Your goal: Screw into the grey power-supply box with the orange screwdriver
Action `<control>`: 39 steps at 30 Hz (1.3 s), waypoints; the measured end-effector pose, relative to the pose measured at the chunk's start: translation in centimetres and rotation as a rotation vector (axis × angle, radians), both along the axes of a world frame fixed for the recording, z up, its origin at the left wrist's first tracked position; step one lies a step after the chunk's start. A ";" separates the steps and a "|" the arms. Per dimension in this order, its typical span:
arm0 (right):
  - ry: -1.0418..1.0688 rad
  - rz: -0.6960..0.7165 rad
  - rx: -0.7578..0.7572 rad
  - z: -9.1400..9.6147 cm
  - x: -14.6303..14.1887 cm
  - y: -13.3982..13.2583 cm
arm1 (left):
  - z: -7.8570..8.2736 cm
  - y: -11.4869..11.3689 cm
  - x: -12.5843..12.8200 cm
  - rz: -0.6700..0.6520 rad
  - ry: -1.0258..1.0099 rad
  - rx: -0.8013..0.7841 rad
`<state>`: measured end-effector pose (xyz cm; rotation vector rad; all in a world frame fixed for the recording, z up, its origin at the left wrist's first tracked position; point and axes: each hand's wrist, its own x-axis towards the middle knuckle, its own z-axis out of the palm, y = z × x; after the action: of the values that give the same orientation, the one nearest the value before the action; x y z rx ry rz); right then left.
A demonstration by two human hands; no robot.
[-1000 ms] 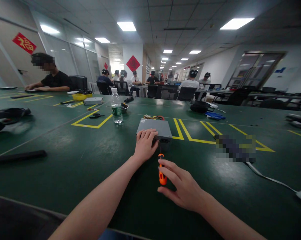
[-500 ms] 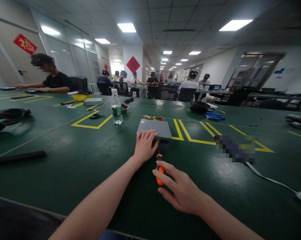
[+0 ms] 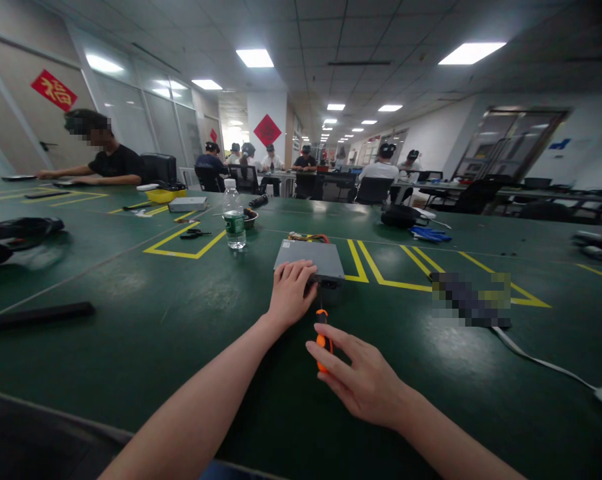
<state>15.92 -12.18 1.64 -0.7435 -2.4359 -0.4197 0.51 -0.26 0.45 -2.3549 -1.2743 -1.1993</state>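
A grey metal computer power supply (image 3: pixel 315 255) lies flat on the green table, its socket side facing me and coloured wires at its far side. My left hand (image 3: pixel 291 293) is wrapped over its near left edge, with the fingers on top. In my right hand (image 3: pixel 363 373) is an orange and black screwdriver (image 3: pixel 322 339), held by its handle between fingers and thumb. The shaft points away from me to the near face of the power supply. Its tip is too small and dark to make out, so contact with a screw cannot be seen.
Left of the power supply stands a water bottle (image 3: pixel 235 220) beside a metal bowl (image 3: pixel 251 219). Blue gloves (image 3: pixel 431 233) and a black case (image 3: pixel 399 215) lie back right. A blurred-out item (image 3: pixel 468 300) with a white cable is at right. A person (image 3: pixel 113 160) sits far left.
The screwdriver's handle has turned in my right fingers, and its visible orange and black parts have shifted. My left hand stays on the power supply. The view has moved slightly.
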 end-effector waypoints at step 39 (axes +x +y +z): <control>-0.023 -0.028 -0.009 -0.1 -0.3 0.0 | 0.1 -0.1 0.0 0.003 0.001 0.000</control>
<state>15.65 -12.17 1.59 -0.7815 -2.4531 -0.4311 0.47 -0.34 0.54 -2.3522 -1.2768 -1.1971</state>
